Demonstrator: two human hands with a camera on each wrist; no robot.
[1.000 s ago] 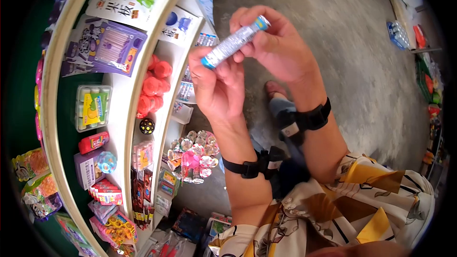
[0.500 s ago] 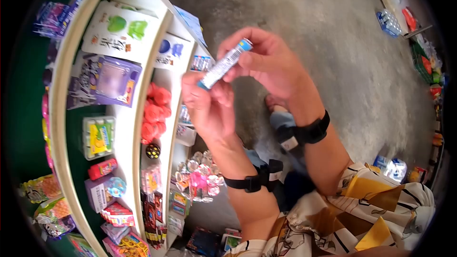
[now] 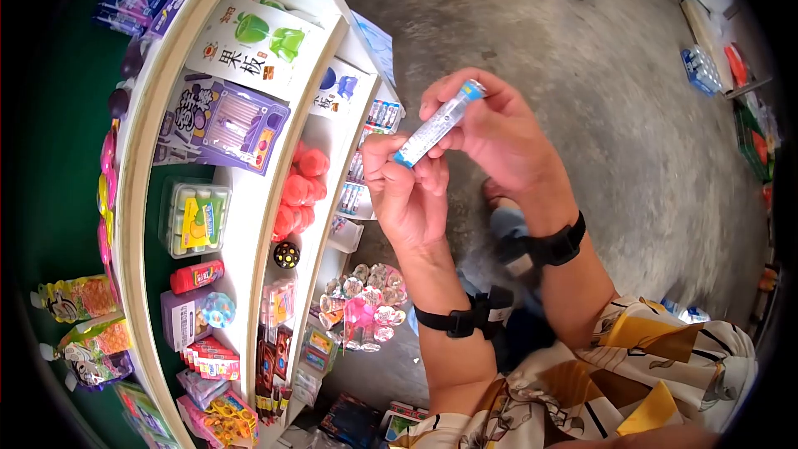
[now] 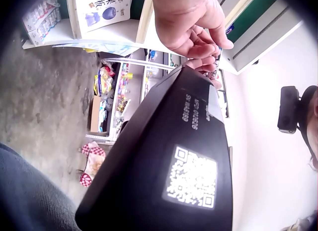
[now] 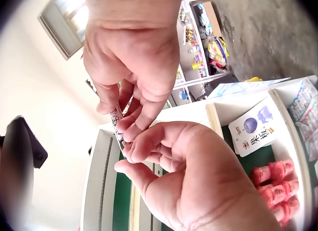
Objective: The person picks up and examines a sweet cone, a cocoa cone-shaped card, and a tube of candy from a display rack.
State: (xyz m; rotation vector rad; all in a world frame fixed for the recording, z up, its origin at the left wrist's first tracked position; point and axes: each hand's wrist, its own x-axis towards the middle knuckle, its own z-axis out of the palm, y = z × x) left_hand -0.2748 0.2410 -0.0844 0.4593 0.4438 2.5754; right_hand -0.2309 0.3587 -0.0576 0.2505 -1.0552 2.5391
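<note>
A slim, roll-shaped candy packet [image 3: 435, 130] in a white printed wrapper with blue ends is held slantwise between both hands. My left hand [image 3: 409, 201] pinches its lower blue end with thumb and curled fingers. Around the upper end, my right hand [image 3: 514, 140] grips with its thumb across the wrapper. In the right wrist view, the fingers of both hands meet along the packet [image 5: 116, 123], and its lower end is hidden there. Only a narrow strip of it shows past the fingers in the left wrist view.
A white tiered shelf [image 3: 253, 129] stands to the left, with purple snack packs [image 3: 237, 120], red containers [image 3: 301, 187] and a box of gum-like pieces [image 3: 197, 218]. Several similar slim rolls [image 3: 383, 114] stand on its lower tier. Shiny wrapped lollipops [image 3: 366, 303] hang below. Concrete floor [image 3: 615, 116] lies beyond.
The head view has swung, so shelf and hands sit farther right. The packet has turned: the barcode seen on it earlier no longer shows. Both hands keep their hold on its ends.
</note>
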